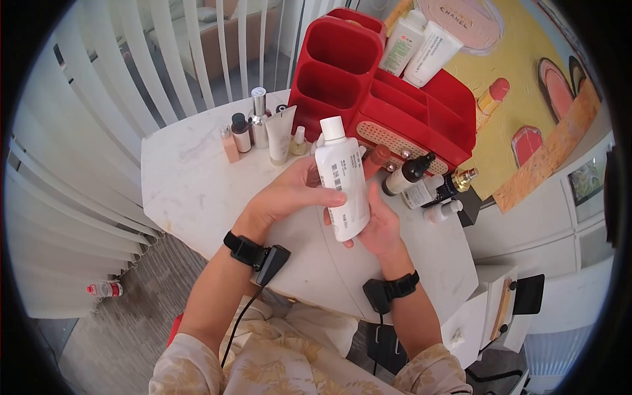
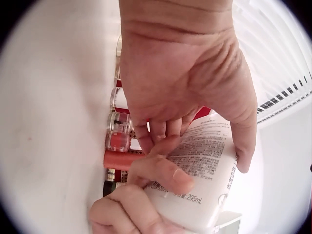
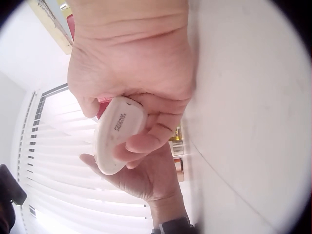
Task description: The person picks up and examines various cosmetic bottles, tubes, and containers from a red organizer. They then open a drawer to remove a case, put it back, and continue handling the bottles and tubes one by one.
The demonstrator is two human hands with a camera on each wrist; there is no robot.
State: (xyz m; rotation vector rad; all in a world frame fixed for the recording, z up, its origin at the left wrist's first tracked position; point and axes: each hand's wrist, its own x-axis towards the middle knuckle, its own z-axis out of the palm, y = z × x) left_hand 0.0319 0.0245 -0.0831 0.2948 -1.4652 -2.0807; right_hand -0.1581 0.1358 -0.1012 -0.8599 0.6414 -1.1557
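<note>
Head view: near the smooth red plastic organizer (image 1: pixel 395 108), the left hand (image 1: pixel 283 194) and right hand (image 1: pixel 382 227) grip a white, flat-sided plastic bottle (image 1: pixel 343 187). Left wrist view: fine print beside the left thumb. Right wrist view: right fingers curl against the oval base (image 3: pixel 117 139).

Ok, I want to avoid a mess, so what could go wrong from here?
The white bottle is held above the table by the left hand and right hand, so it might slip and drop. Lowered carelessly, it could knock over the white tube or dark bottle standing close by.
</note>
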